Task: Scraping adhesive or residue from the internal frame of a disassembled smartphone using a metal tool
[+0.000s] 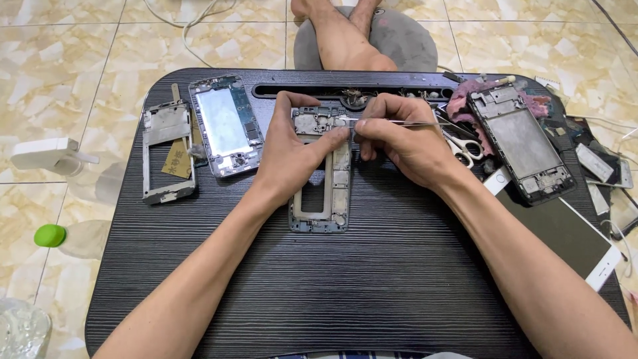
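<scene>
Two hands work: left hand point(292, 154) grips the phone frame point(321, 174), right hand point(399, 136) pinches tweezers point(399, 121).

- The left hand point(290, 154) is laid palm down, fingers curled, thumb stretched toward the right.
- The right hand point(403, 139) is held in a pinch, thumb and forefinger pressed together.
- Both bare forearms are angled inward, wrists nearly meeting.

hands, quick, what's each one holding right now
Left hand: closed on the phone frame, pinning it to the table.
Right hand: fingers pinching tweezers at the frame's top.
</scene>
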